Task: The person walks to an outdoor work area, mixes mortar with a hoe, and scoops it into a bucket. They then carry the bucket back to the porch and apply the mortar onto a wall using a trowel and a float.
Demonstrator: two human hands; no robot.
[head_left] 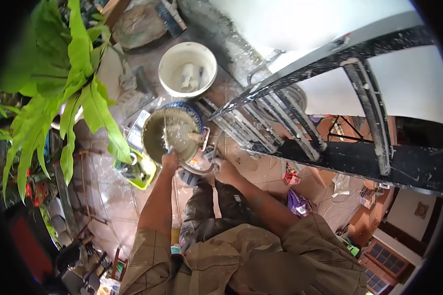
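Below me stands a round tub (149,142) with a blue patterned rim at the back and wet grey-brown residue inside. At its near edge, my left hand (170,161) is closed around the end of a hose, with a bit of blue showing at the fingers. A thin whitish streak runs from there into the tub; it looks like water. The grey hose (198,171) curves from near that hand to my right hand (225,172), whose fingers are wrapped round it. A brownish handle-like piece (197,137) lies at the tub's right inner wall.
A white bucket (166,73) with pale objects inside stands behind the tub. To its left sits a yellow-green container (149,182). A paint-spattered black ladder (295,130) slopes across the right side. Large green leaves (83,88) hang at left. A purple bag (299,202) lies on the tiles.
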